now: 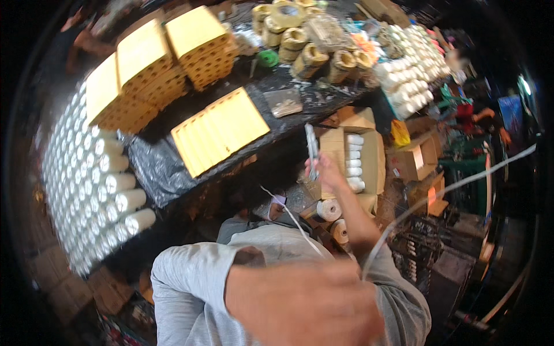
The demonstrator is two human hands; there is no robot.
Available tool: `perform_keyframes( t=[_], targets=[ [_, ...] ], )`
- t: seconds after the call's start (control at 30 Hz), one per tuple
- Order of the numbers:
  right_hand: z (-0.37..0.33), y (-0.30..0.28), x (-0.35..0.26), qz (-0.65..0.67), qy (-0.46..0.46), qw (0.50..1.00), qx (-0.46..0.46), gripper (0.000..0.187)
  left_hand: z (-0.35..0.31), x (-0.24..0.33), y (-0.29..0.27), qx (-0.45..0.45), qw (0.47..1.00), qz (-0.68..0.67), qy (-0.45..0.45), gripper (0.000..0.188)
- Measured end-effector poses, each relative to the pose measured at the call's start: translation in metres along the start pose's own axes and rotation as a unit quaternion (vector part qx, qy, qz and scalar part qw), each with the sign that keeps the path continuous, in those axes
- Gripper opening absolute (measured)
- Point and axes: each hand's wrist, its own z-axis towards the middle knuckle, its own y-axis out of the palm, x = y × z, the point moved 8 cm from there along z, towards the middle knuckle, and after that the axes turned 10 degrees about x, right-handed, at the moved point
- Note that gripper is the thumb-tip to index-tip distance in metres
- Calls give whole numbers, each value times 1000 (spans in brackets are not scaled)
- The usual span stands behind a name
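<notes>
My left hand (pixel 306 303) is raised close in front of my chest, large and smeared by motion. Its fingers cannot be made out clearly. A white cord (pixel 450 193) comes in from the right and ends beside that hand; whether the hand grips it is unclear. My right hand (pixel 329 173) is stretched forward beside an open carton (pixel 375 153), its fingers closed around a slim grey bar-like object (pixel 312 151) that points away from me. White thread spools (pixel 354 164) stand in a row inside the carton. A thinner white cord (pixel 294 219) hangs over my grey shirt.
Flat yellow trays (pixel 220 131) lie on a black-covered table (pixel 153 167), with stacked yellow blocks (pixel 196 37) behind. Many white spools (pixel 118 183) are piled at left, and more white spools (pixel 407 86) at far right. Brown rolls (pixel 309 60) stand at the back. Other people are at the edges.
</notes>
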Motion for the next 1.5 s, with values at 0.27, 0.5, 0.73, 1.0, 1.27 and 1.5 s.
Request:
perform_keyframes(
  t=[0.27,0.5,0.73,1.0,1.27,1.5],
  targets=[
    [-161,39,-4,359,135,923,-37,30,-85,-132,-25,119,911,118,-376,6],
    [-197,94,-102,291,34,942,-163,41,-93,-131,-35,73,916,56,-391,7],
    [-235,124,-139,325,-2,915,-241,46,-61,-123,-42,95,928,-170,-318,7],
    [-268,125,-150,343,-57,896,-278,52,-34,-111,-2,-60,887,-309,-338,11],
    [-270,110,-145,390,-63,883,-253,58,-10,-106,20,-34,985,-74,-152,5],
    [-273,41,-103,286,-202,922,-164,42,-12,-140,-4,81,972,85,-204,12]
  ],
)
